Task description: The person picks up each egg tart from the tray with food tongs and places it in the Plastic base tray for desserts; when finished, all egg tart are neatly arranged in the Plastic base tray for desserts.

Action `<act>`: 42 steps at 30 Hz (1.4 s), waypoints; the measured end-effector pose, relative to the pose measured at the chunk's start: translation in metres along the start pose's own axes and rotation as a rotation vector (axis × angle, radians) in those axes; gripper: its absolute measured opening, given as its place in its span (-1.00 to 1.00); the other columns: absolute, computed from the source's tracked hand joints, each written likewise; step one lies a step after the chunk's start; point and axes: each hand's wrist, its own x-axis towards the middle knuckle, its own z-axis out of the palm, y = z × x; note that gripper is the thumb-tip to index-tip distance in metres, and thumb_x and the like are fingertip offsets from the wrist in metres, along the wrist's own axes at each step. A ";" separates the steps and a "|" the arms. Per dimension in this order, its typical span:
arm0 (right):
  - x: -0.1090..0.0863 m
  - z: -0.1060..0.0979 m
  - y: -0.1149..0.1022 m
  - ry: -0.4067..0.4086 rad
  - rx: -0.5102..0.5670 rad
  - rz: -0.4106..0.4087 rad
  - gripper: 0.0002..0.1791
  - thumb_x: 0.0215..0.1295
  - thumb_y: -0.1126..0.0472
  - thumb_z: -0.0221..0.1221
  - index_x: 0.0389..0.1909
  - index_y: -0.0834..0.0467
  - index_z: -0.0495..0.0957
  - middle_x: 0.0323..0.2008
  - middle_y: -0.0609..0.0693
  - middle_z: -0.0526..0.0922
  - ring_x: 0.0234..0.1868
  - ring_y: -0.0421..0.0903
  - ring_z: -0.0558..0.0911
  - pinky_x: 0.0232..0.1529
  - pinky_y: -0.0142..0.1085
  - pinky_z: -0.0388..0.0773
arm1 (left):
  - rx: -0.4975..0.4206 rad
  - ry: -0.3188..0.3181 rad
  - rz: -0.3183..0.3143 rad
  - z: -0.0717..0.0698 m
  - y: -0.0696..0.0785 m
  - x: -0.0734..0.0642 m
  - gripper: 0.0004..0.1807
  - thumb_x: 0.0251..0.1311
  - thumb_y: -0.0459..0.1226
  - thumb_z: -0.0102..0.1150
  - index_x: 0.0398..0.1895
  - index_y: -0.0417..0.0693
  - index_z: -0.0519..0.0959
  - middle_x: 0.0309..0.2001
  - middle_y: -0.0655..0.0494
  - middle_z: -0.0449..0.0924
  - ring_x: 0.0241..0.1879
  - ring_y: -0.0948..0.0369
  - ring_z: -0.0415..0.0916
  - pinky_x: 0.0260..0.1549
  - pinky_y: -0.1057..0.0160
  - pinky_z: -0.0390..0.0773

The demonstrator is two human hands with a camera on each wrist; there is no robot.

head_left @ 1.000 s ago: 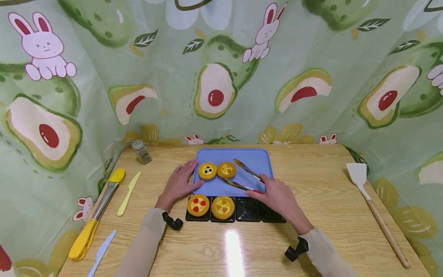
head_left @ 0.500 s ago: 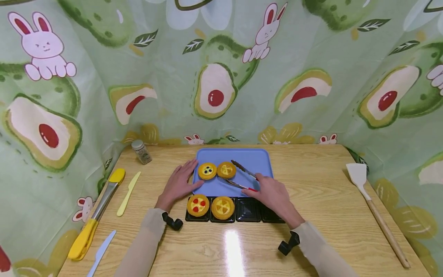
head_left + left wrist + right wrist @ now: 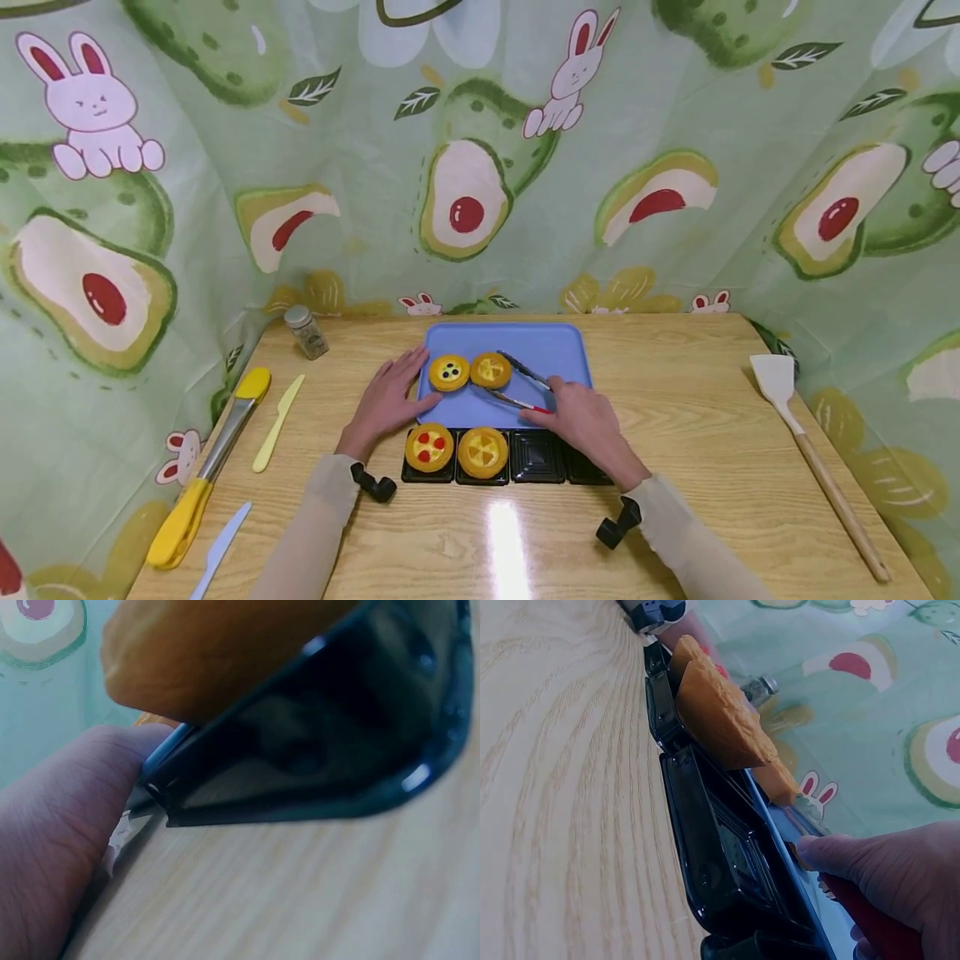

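Bracketing the orange-wedge tart [image 3: 491, 371] on the blue tray [image 3: 547, 342], the red-handled tongs [image 3: 517, 402] have drawn in since a second ago: their far arm has swung from out right of the tart to its edge, near arm along the near side. Looks like lining up a pinch; can't tell if either tip touches. Tart itself sits left of tray centre.

Right hand [image 3: 585, 421] at tray's near-right corner, fingers clenched round the tongs' handles. Left hand [image 3: 390, 396] at tray's left edge, fingers straight, gripping nothing, thumb over the near-left part; probably steadying it.

Containers: tray holds that tart plus the blueberry tart [image 3: 449, 373] just left of it, apparently touching. Four black boxes in a row along tray's near side. Leftmost box [image 3: 429, 478]: red-dotted tart [image 3: 428, 447]. Second box [image 3: 483, 481]: another wedge-topped tart [image 3: 483, 452]. Third box [image 3: 537, 456]: nothing in it, ridged bottom showing. Fourth box [image 3: 587, 472], nearest tray's right end: partly behind the right hand, contents can't be confirmed.
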 end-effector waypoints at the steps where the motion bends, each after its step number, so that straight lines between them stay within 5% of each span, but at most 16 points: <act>1: 0.000 0.001 0.000 -0.001 0.002 0.001 -0.21 0.14 -0.49 0.33 -0.12 0.20 0.57 -0.63 -0.09 0.30 -0.68 -0.13 0.36 -0.73 -0.30 0.19 | -0.001 0.003 0.003 0.000 0.000 0.000 0.09 0.29 0.46 0.02 0.72 0.15 0.00 0.69 0.23 -0.04 0.67 0.12 -0.12 0.62 -0.08 -0.15; 42: -0.003 -0.001 0.003 0.058 0.051 -0.002 -0.34 0.20 -0.43 0.34 -0.19 0.12 0.59 -0.65 -0.13 0.26 -0.68 -0.11 0.36 -0.73 -0.29 0.16 | -0.009 0.009 -0.004 -0.004 0.005 -0.002 0.09 0.27 0.46 0.05 0.71 0.12 0.04 0.67 0.22 0.00 0.66 0.09 -0.08 0.62 -0.08 -0.13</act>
